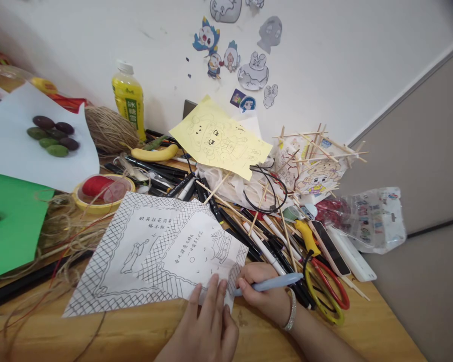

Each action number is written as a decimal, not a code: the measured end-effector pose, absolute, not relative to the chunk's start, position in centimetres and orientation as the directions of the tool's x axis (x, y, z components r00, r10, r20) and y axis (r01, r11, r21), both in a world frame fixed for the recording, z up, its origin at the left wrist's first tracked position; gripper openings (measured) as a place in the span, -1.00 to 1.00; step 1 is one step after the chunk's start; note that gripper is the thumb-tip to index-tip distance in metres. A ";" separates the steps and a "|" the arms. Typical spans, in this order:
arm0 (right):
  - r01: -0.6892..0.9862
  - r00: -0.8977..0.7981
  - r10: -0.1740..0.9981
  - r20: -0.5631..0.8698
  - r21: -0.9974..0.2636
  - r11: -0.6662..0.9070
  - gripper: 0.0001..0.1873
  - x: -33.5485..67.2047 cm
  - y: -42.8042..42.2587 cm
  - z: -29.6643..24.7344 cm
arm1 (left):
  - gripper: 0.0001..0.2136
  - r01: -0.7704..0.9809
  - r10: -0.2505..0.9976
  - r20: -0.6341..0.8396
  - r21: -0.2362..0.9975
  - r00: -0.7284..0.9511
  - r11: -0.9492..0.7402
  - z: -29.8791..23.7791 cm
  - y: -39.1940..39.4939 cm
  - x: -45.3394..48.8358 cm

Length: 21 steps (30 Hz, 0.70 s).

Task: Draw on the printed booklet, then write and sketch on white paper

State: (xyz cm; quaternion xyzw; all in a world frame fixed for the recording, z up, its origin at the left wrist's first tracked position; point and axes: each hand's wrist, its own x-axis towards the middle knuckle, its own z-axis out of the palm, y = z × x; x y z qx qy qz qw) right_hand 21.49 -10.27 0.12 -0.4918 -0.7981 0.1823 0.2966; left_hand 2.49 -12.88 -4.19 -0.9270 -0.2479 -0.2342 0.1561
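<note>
Right grip pinches pen sideways, tip left at right edge of sheet, left hand spread there, grasping nothing.

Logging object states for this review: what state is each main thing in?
Left hand: on the top sheet, fingers extended
Right hand: closed around the pen
Pen: gripped, slanted
Top sheet: inked, overlapping the lower sheet
Bottle: upright, capped
Yellow sheet: drawn on
Red thread: wound
Banana: unpeeled
Olive-like fruits: clustered on white paper
Right phone: screen dark
</note>
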 end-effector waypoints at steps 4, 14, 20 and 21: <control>0.658 -0.335 0.900 0.279 -0.615 0.435 -0.63 21.6 -10.3 0.1 | -0.77 0.539 0.383 0.524 -0.182 0.761 -0.823 -4.4 -12.8 2.6; 0.605 -0.326 0.902 0.285 -0.670 0.430 -0.61 21.5 -10.2 0.2 | -0.82 0.550 0.377 0.548 -0.190 0.747 -0.813 -4.4 -12.7 2.6; 0.586 -0.278 0.918 0.282 -0.708 0.395 -0.55 21.7 -10.6 0.1 | -0.80 0.555 0.387 0.549 -0.176 0.741 -0.813 -4.5 -12.6 2.7; 0.588 -0.265 0.922 0.282 -0.711 0.386 -0.54 21.7 -10.6 0.1 | -0.79 0.553 0.386 0.549 -0.176 0.742 -0.814 -4.4 -12.6 2.7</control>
